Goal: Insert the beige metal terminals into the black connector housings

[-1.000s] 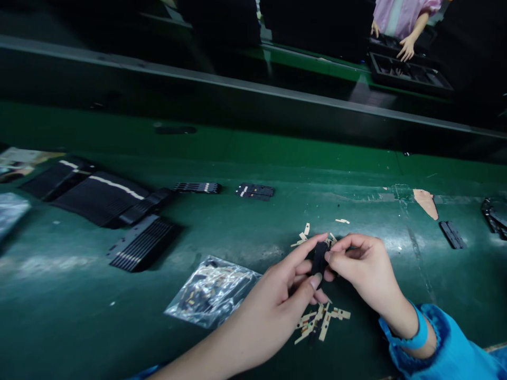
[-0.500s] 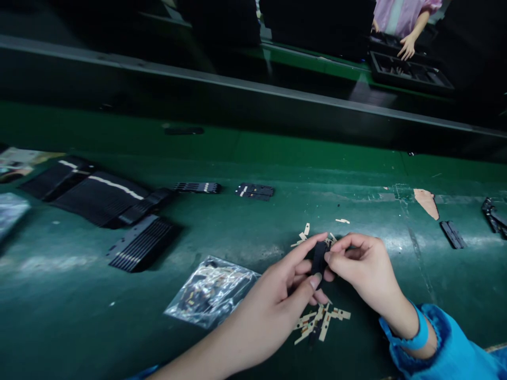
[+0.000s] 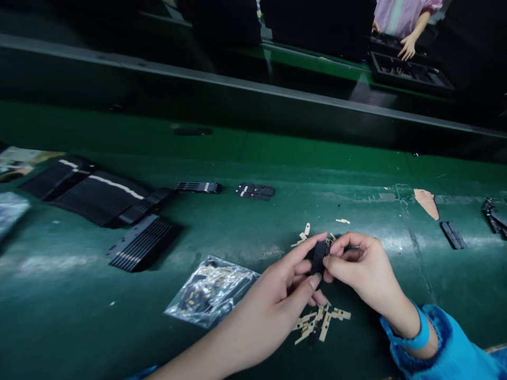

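Between the thumb and fingers of my left hand [image 3: 283, 295] is a small black plastic piece [image 3: 319, 257], held upright and tilted a little. My right hand [image 3: 358, 266] pinches at its right edge; whatever sits between that thumb and forefinger is too small and covered to name. Below the hands lies a loose pile of flat cream-coloured strips [image 3: 325, 323] with holes and coppery marks. More cream strips [image 3: 307, 229] are scattered just beyond my fingers. To the left, close to my left forearm, a clear plastic bag [image 3: 209, 290] holds small mixed parts.
Stacked black plastic parts [image 3: 140, 245] and larger black panels [image 3: 99, 192] lie at left on the green table [image 3: 138, 338]. A flat black part [image 3: 255, 190] lies mid-table, another black part [image 3: 452, 235] at right. Beyond the grey rail [image 3: 253, 89], a co-worker's hand [image 3: 407, 47] rests over a black tray [image 3: 412, 71].
My right thumb and forefinger have shifted slightly left along the edge of the black piece. My left hand stays nearly still, and the parts on the table lie as before.
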`<state>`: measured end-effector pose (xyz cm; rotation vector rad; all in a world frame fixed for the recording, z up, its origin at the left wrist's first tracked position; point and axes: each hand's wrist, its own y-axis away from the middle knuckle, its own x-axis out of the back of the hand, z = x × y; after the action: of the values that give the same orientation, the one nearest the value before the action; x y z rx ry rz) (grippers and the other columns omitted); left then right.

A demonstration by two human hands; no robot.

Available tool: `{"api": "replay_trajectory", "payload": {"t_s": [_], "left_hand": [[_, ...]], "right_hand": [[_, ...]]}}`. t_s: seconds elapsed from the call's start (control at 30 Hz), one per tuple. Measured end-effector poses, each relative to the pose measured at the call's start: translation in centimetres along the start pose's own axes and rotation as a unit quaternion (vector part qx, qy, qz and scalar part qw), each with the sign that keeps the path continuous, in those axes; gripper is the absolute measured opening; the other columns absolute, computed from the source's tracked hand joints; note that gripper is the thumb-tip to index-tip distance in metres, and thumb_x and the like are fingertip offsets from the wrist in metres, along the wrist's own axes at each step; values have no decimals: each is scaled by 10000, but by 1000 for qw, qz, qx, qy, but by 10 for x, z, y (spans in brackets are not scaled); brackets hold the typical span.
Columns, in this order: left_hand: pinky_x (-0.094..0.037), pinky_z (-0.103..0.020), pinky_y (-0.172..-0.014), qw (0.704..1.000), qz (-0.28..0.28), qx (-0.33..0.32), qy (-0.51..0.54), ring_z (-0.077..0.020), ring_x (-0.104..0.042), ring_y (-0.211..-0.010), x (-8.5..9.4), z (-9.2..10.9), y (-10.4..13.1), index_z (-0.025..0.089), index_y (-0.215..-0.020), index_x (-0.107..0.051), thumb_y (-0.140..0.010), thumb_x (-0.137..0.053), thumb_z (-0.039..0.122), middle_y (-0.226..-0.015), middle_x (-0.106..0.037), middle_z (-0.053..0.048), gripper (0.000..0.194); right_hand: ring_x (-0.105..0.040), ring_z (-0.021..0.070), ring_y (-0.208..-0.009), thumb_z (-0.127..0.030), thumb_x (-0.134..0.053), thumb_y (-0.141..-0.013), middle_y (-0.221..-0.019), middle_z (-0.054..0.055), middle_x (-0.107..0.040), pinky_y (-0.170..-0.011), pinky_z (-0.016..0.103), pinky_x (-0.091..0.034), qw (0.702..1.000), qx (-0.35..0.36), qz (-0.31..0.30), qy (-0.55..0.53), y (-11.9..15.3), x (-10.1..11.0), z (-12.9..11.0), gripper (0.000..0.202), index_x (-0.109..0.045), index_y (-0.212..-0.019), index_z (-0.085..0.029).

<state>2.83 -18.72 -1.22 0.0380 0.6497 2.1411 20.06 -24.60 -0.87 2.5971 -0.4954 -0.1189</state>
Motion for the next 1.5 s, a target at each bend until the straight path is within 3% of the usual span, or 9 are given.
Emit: {"api": "replay_trajectory", "payload": {"t_s": [0.2,0.53,0.97,1.17,1.5], "left_hand": [[-552,-396,-829,1000,-6,14,2,-213,-704,-862,3,-1,0,299,-1625,-307,-1010,-532,337,-1056,-708,-43,657],[-508,-376,-787,1000,-18,20,-9,-209,-694,-850,6,-1,0,313,-1619,-320,-1011,-519,322,-975,-690,-13,639],[-519,-361,-765,998,-53,14,30,-200,-708,-809,10,5,1,262,-1616,-336,-976,-566,307,-967,-671,-14,682],[-522,-370,-787,997,-72,40,17,-196,-694,-806,12,9,2,283,-1631,-304,-991,-556,341,-969,-657,-7,690],[-511,-375,-782,997,-54,35,-35,-208,-695,-826,13,6,2,292,-1634,-296,-993,-515,342,-989,-659,-17,679]], "right_hand": [[-666,133,-551,-213,-767,-624,-670,-37,-639,-531,240,-463,1000,-11,-8,20,-2,1,3,184,-638,-754,-189],[-713,139,-551,-192,-758,-626,-667,-64,-603,-496,212,-423,999,-17,-42,-17,-2,3,0,169,-636,-742,-181],[-564,89,-516,-266,-769,-643,-604,-42,-640,-518,224,-402,999,-28,-40,13,-4,8,-2,139,-677,-689,-173],[-582,101,-486,-278,-782,-638,-529,-26,-656,-502,220,-425,997,-53,-45,9,-4,9,-6,145,-676,-627,-180],[-574,93,-468,-289,-803,-622,-517,-37,-636,-506,220,-450,997,-55,-49,-7,-5,9,-7,170,-673,-612,-180]]}}
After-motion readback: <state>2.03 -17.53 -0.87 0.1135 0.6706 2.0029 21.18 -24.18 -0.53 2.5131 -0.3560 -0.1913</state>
